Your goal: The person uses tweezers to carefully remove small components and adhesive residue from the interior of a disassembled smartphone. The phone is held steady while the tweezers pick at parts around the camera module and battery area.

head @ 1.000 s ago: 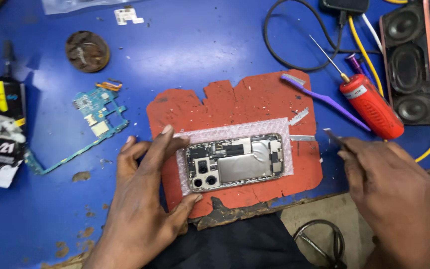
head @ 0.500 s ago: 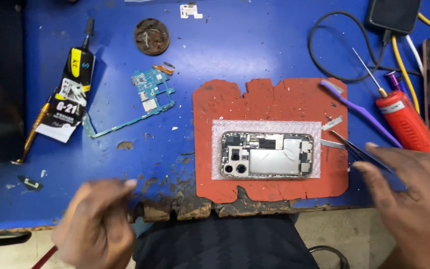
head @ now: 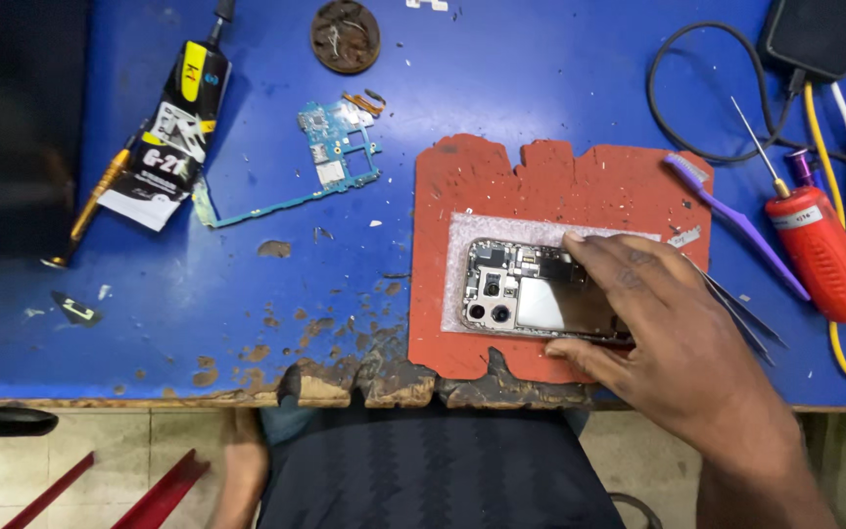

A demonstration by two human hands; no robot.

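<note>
My right hand lies over the opened phone, thumb on its near edge and fingers on the far edge, clamping it so it cannot slide. Tweezers poke out from under that hand. The phone sits on a white pad on the red mat, which spares the blue table. My left hand is out of sight.

- The opened phone lay flat on a white sheet atop the red mat, back cover off, its camera lenses, metal shields and pale battery area exposed.
- Its long axis ran left to right, camera end at the left; its right half was hidden.
</note>
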